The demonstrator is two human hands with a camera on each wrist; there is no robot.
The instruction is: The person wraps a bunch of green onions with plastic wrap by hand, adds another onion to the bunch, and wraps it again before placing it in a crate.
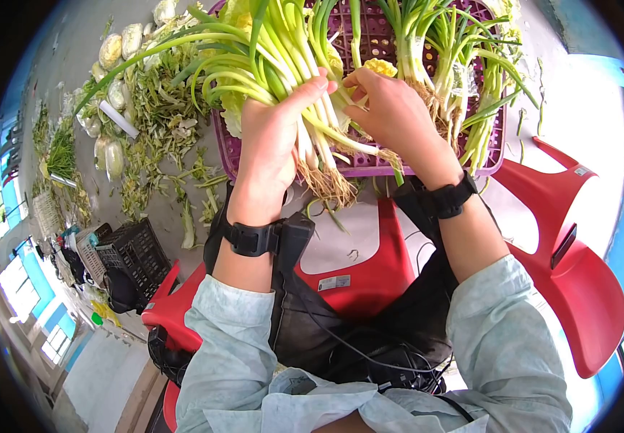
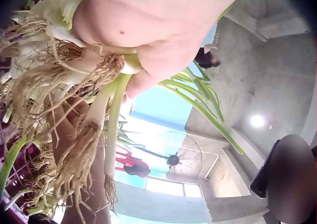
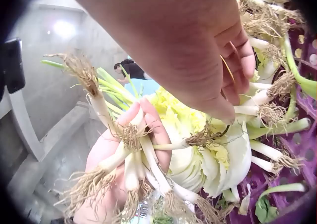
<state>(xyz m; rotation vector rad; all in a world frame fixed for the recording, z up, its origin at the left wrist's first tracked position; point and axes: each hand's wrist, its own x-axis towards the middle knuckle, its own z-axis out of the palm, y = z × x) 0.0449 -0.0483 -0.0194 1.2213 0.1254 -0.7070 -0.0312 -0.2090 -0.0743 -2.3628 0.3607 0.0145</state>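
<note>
A bunch of green onions (image 1: pixel 294 72) is gripped in my left hand (image 1: pixel 269 133), with the thumb across the white stalks. Their stringy roots (image 1: pixel 326 184) hang toward me, and one stalk sticks out sideways to the right. Close to the bunch on its right is my right hand (image 1: pixel 398 119), its fingers loosely bent and its thumb apart from them. In the right wrist view, a thin yellowish strand (image 3: pixel 227 68) shows by those fingers. Beneath the hands lies a pale leafy cabbage (image 3: pixel 218 159). More green onions (image 1: pixel 413 50) lie beyond the right hand.
The vegetables rest on a purple perforated crate (image 1: pixel 496 144). On the floor at left are leaf scraps (image 1: pixel 160 123) and several cabbages (image 1: pixel 113 155). A black crate (image 1: pixel 133 252) stands farther back. Red chairs (image 1: pixel 579 289) flank me, and a fan (image 2: pixel 173 159) stands in the background.
</note>
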